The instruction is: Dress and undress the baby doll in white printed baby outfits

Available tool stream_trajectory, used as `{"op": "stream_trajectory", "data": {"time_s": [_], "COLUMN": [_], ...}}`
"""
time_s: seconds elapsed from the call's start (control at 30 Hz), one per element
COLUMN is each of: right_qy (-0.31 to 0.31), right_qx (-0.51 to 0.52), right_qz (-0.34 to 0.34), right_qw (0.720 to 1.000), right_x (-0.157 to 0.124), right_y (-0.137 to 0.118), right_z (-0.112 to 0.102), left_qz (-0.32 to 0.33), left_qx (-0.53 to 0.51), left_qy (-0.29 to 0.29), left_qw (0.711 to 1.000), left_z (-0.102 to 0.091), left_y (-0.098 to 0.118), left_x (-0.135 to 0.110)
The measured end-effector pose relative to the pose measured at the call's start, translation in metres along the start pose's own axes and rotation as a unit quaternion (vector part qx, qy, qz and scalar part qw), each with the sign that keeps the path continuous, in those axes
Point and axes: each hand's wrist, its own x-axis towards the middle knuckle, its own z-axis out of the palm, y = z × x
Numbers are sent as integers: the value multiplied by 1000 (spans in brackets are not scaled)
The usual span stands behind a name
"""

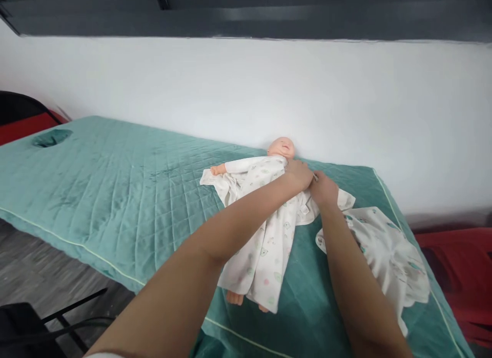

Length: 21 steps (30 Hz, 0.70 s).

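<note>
A baby doll (282, 147) lies on its back, its head against the wall. Under and over it is a white printed baby garment (265, 255), laid out with the two legs toward me. The doll's arm on the left, in a plain white sleeve (244, 165), stretches out sideways. At the doll's other shoulder, my left hand (300, 173) is closed with fingers bent. My right hand (324, 189) meets it, also closed. A small pale bit of cloth shows between them; most of what they pinch is hidden, as is the doll's arm there.
A second white printed baby garment (388, 255) lies crumpled at the right. Everything rests on a green quilted bed (154, 194) with a face hole at its far left end. Red chairs (457, 276) stand beyond the right end. A white wall (230, 91) runs behind.
</note>
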Motion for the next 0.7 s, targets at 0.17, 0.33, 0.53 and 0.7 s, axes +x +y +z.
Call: {"op": "stream_trajectory", "data": {"time_s": [0.17, 0.33, 0.53, 0.7], "right_qy": [-8, -5, -12, -15], "right_qx": [-16, -6, 25, 44], "right_qz": [-4, 47, 61, 80], "right_qw": [1000, 999, 998, 996], "right_x": [1, 4, 9, 12], "right_y": [0, 10, 19, 21], "right_z": [-4, -8, -4, 1], "left_qz": [-29, -30, 21, 85], "left_qx": [37, 61, 65, 45], "left_qy": [2, -9, -33, -69], "left_qw": [999, 998, 997, 993], "left_z": [12, 4, 2, 10], "left_y": [13, -2, -10, 2], "left_x": [19, 28, 27, 33]}}
